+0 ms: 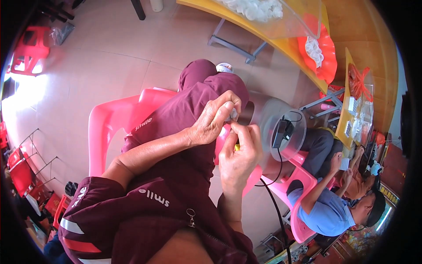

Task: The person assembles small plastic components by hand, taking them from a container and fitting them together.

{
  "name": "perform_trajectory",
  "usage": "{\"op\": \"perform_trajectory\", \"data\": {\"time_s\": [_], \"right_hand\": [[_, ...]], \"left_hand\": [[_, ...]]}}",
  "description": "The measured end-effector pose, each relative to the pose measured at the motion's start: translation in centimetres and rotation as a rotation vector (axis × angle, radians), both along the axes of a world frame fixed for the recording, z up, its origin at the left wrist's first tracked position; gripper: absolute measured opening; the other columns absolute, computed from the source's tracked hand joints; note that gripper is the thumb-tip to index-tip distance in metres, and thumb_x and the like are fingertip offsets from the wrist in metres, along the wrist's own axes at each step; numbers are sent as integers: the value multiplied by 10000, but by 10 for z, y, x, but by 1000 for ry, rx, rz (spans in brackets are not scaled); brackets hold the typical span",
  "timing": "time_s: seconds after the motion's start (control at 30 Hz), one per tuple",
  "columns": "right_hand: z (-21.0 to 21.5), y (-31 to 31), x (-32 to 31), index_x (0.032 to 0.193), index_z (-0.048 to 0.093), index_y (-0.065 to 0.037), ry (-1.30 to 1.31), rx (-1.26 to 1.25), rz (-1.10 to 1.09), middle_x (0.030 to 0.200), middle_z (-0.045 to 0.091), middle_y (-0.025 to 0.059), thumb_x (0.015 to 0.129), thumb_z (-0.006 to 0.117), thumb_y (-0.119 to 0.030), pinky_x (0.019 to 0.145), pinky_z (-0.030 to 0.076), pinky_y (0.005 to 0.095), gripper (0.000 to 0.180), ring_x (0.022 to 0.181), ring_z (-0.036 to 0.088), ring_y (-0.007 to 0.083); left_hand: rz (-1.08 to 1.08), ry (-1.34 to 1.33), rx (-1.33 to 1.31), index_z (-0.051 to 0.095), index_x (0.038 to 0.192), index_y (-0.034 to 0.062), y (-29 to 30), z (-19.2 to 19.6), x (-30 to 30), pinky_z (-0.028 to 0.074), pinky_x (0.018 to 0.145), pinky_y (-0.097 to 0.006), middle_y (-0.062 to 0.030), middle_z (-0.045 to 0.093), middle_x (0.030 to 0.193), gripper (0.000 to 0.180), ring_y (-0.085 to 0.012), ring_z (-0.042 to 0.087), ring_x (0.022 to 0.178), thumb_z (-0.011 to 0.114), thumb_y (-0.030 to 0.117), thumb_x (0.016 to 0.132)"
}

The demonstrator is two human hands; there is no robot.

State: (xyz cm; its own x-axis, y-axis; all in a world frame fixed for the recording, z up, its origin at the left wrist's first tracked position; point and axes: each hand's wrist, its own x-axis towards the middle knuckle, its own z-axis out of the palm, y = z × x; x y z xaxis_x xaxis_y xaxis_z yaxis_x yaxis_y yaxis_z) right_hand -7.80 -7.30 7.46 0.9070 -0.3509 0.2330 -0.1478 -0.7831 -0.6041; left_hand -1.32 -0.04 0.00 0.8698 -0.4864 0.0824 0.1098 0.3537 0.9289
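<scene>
Both my hands meet above my lap, over the dark maroon trousers. My left hand (215, 118) is closed, with thumb and fingers pinching a small whitish piece (232, 115); most of it is covered by the fingers. Just below and to the right, my right hand (239, 156) is closed too, its thumb and index finger pressed together close to that piece. A bit of a yellow object (237, 147) shows between the right hand's fingers; the rest is hidden, so its kind cannot be made out.
A clear round tub (293, 145) bears a black adapter (281, 134) with a trailing cable. Yellow tables hold a clear bin (290, 22) of white pieces and a red bag (325, 57). At right, a person in blue (325, 213) sits on a pink chair (303, 224).
</scene>
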Motion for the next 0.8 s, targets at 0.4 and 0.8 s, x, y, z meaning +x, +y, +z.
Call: {"op": "perform_trajectory", "data": {"time_s": [0.4, 0.8], "right_hand": [[0, -3, 3, 845, 599, -28, 73, -22, 45, 757, 500, 98, 692, 588, 122, 509, 436, 388, 215, 612, 559, 286], [-2, -9, 6, 798, 576, 15, 82, 79, 97, 730, 517, 115, 711, 582, 135, 535, 420, 365, 148, 612, 544, 277]], "left_hand": [[9, 9, 17, 469, 917, 15, 1, 0, 0, 448, 607, -278, -69, 521, 767, 378, -149, 540, 672, 295, 339, 1005], [57, -42, 60, 479, 874, 7, 1, -2, -1, 432, 580, -266, -76, 523, 738, 385, -143, 525, 647, 291, 318, 1001]]}}
